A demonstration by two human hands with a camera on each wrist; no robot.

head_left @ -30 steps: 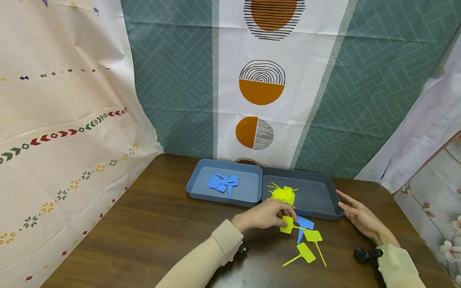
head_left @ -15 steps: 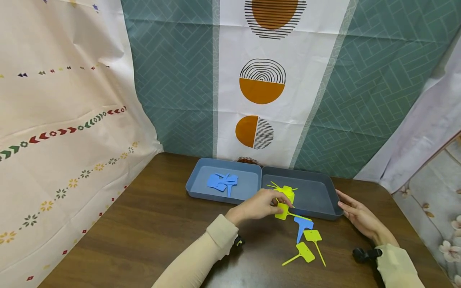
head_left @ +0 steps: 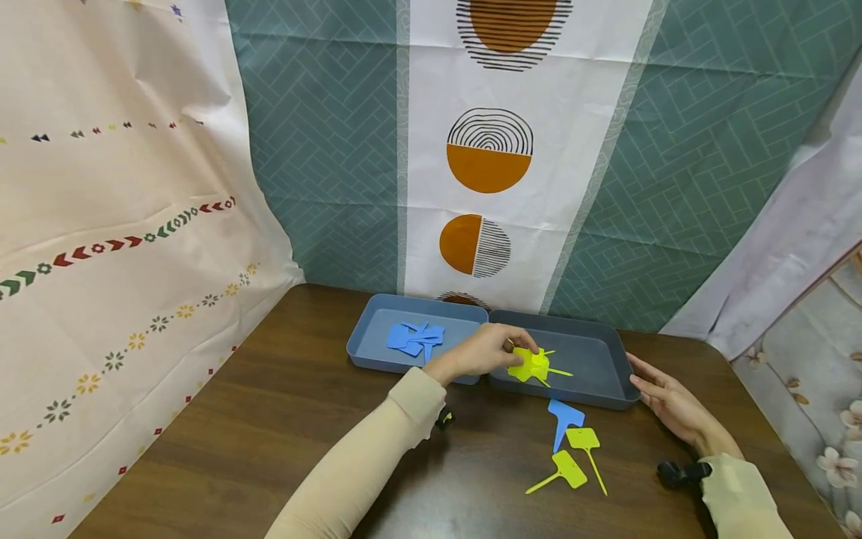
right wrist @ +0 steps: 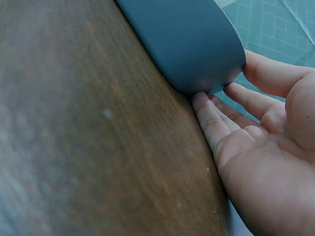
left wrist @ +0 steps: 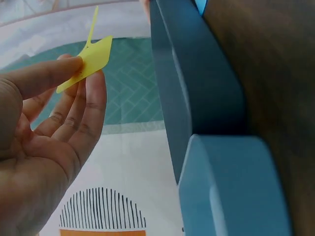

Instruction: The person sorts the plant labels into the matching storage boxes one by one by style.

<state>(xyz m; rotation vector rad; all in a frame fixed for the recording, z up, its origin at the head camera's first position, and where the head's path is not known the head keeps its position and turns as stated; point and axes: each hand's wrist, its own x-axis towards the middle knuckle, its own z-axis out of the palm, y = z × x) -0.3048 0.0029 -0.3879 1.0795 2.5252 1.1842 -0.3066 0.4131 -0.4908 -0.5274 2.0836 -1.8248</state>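
My left hand (head_left: 480,350) is over the left part of the dark grey tray (head_left: 589,363), above a pile of yellow plant labels (head_left: 521,372). In the left wrist view its thumb and fingertips pinch one yellow plant label (left wrist: 99,58) by the flat head, the thin stem pointing up. At the tray's right end is my right hand (head_left: 676,408). Seen from the right wrist, its thumb touches the side near the rim, and its extended fingers (right wrist: 209,118) touch the bottom edge.
A blue-grey tray (head_left: 370,333) holding several blue plant labels (head_left: 407,343) adjoins the dark one on the left. In front, on the brown wooden table (head_left: 283,449), lie a blue T-shaped label (head_left: 566,415) and two yellow labels (head_left: 571,470). A patterned curtain (head_left: 323,187) hangs behind.
My left hand has carried the yellow plant label from the table over the front rim to above the yellow pile. The right hand stays against the tray's end.
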